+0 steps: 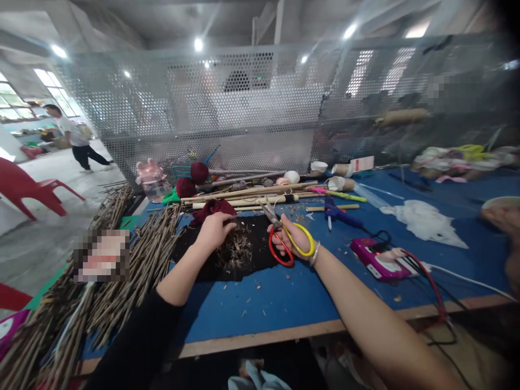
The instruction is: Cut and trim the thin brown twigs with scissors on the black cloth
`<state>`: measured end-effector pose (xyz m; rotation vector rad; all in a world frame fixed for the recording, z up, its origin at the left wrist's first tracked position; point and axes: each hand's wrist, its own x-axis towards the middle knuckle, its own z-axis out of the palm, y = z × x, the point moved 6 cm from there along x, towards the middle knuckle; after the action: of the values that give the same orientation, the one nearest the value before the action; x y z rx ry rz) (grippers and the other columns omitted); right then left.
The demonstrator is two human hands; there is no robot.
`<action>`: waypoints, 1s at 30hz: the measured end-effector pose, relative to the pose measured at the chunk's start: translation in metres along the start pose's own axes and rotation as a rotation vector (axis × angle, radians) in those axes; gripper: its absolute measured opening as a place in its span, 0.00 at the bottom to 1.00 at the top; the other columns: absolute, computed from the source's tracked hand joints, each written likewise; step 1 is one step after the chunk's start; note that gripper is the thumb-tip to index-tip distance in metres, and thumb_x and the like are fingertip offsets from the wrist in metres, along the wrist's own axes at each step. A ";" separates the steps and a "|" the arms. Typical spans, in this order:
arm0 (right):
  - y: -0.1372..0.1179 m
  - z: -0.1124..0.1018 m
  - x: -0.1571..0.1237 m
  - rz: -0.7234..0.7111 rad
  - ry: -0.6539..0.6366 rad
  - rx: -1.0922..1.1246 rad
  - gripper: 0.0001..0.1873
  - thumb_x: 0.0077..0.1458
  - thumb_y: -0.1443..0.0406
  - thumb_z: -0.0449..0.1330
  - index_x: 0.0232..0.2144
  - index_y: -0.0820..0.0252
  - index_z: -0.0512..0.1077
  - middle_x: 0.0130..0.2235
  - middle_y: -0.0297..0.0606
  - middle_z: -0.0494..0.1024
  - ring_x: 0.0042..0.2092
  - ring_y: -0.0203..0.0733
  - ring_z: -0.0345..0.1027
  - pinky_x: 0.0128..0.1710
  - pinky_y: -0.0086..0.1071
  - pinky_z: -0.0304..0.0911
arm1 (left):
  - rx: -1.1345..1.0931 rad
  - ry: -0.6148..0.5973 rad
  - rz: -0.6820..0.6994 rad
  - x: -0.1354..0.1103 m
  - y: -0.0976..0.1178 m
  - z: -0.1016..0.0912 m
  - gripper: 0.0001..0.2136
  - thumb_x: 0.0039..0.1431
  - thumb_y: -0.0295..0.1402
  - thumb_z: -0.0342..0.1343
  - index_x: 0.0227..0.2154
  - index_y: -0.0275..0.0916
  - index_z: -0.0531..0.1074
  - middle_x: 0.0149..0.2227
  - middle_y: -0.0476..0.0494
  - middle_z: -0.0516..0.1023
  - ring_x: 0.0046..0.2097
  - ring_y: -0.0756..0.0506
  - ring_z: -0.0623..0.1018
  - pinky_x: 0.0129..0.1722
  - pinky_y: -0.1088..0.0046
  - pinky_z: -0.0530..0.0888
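Observation:
My right hand [296, 237] grips a pair of scissors [277, 221] with one red and one yellow handle loop; the blades point up and to the left. My left hand [216, 232] is over a black cloth [255, 265], its fingers loosely bent with a gap between fingertips and thumb. Under and beside its fingers lies a heap of brown plant scraps [235, 250]. Just behind that hand sits a dark red knitted piece [213, 210]. Whether my left fingers touch the scraps is hard to make out.
Thin brown sticks [134, 265] are piled at the left. A blue glue gun [343, 216], a purple power box [379, 260] with cables and a white plastic bag [426, 222] lie right. Wooden rods [244, 200] and dark red balls [199, 172] line the back. A person [75, 135] walks far left.

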<state>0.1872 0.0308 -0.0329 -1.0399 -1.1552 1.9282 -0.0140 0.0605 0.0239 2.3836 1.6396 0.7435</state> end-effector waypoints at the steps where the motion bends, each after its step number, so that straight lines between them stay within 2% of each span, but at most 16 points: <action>1: 0.000 0.001 -0.001 -0.008 -0.004 -0.014 0.31 0.48 0.38 0.43 0.34 0.57 0.61 0.17 0.24 0.57 0.16 0.29 0.49 0.16 0.24 0.54 | -0.015 0.087 -0.011 -0.009 -0.005 -0.008 0.13 0.54 0.36 0.55 0.40 0.38 0.75 0.41 0.42 0.78 0.43 0.45 0.75 0.46 0.70 0.68; 3: -0.002 0.003 -0.002 -0.022 -0.005 -0.052 0.31 0.48 0.37 0.44 0.35 0.57 0.60 0.18 0.24 0.57 0.16 0.29 0.49 0.16 0.24 0.53 | -0.019 0.198 -0.067 -0.026 -0.015 -0.016 0.12 0.54 0.36 0.54 0.39 0.38 0.76 0.39 0.42 0.78 0.42 0.44 0.74 0.45 0.69 0.68; 7: -0.007 0.013 -0.010 -0.034 0.001 -0.200 0.32 0.45 0.36 0.44 0.36 0.56 0.59 0.19 0.24 0.57 0.17 0.29 0.49 0.14 0.23 0.51 | -0.035 0.180 -0.140 -0.043 -0.027 -0.007 0.11 0.55 0.36 0.54 0.35 0.38 0.77 0.36 0.41 0.78 0.40 0.44 0.74 0.43 0.68 0.69; 10: -0.009 0.028 -0.023 0.016 0.017 -0.447 0.32 0.46 0.36 0.43 0.35 0.56 0.59 0.20 0.24 0.57 0.16 0.29 0.48 0.13 0.24 0.49 | -0.083 0.190 -0.122 -0.044 -0.026 -0.005 0.10 0.55 0.35 0.54 0.35 0.37 0.77 0.37 0.41 0.78 0.41 0.44 0.74 0.45 0.69 0.69; 13: -0.012 0.050 -0.037 0.079 0.004 -0.790 0.30 0.47 0.37 0.44 0.30 0.57 0.59 0.20 0.25 0.57 0.16 0.28 0.48 0.13 0.24 0.48 | -0.170 0.200 -0.103 -0.046 -0.020 -0.008 0.09 0.55 0.33 0.53 0.34 0.37 0.76 0.39 0.42 0.78 0.41 0.46 0.75 0.44 0.71 0.69; 16: -0.019 0.073 -0.045 0.013 -0.037 -1.055 0.30 0.49 0.38 0.43 0.26 0.58 0.57 0.23 0.29 0.61 0.20 0.29 0.52 0.17 0.25 0.51 | -0.232 0.183 -0.097 -0.050 -0.015 -0.010 0.09 0.56 0.32 0.52 0.35 0.38 0.76 0.37 0.43 0.79 0.39 0.46 0.76 0.42 0.71 0.70; 18: -0.022 0.083 -0.046 -0.028 -0.046 -1.140 0.30 0.51 0.38 0.41 0.26 0.59 0.57 0.24 0.30 0.63 0.22 0.30 0.53 0.20 0.26 0.52 | -0.294 0.207 -0.097 -0.052 -0.013 -0.013 0.10 0.56 0.31 0.52 0.39 0.37 0.74 0.37 0.43 0.79 0.40 0.46 0.76 0.43 0.72 0.69; 20: -0.023 0.089 -0.045 -0.046 -0.049 -1.185 0.30 0.52 0.39 0.39 0.26 0.59 0.57 0.23 0.30 0.63 0.22 0.31 0.53 0.22 0.26 0.52 | -0.359 0.249 -0.122 -0.054 -0.014 -0.016 0.16 0.54 0.30 0.54 0.47 0.36 0.68 0.35 0.43 0.79 0.39 0.47 0.76 0.42 0.72 0.69; 23: -0.023 0.093 -0.040 -0.071 -0.040 -1.222 0.30 0.53 0.39 0.38 0.25 0.59 0.57 0.22 0.30 0.62 0.24 0.32 0.55 0.24 0.27 0.53 | -0.414 0.237 -0.143 -0.055 -0.014 -0.016 0.31 0.52 0.29 0.56 0.59 0.34 0.51 0.30 0.48 0.78 0.35 0.48 0.76 0.41 0.72 0.69; 26: -0.024 0.096 -0.033 -0.142 -0.033 -1.278 0.30 0.53 0.40 0.38 0.25 0.59 0.59 0.24 0.32 0.64 0.26 0.34 0.57 0.27 0.28 0.54 | -0.421 0.140 -0.110 -0.055 -0.009 -0.011 0.41 0.51 0.28 0.57 0.63 0.34 0.36 0.29 0.49 0.77 0.33 0.49 0.75 0.38 0.74 0.68; 30: -0.024 0.098 -0.027 -0.185 0.012 -1.355 0.31 0.53 0.40 0.40 0.24 0.61 0.62 0.24 0.34 0.66 0.27 0.35 0.57 0.28 0.29 0.52 | -0.410 0.061 -0.076 -0.055 -0.006 -0.004 0.44 0.51 0.26 0.56 0.63 0.37 0.30 0.30 0.50 0.77 0.32 0.50 0.75 0.36 0.75 0.68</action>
<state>0.1182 -0.0204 0.0261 -1.4391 -2.5111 0.7954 -0.0360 0.0117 0.0080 2.0194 1.4226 1.0328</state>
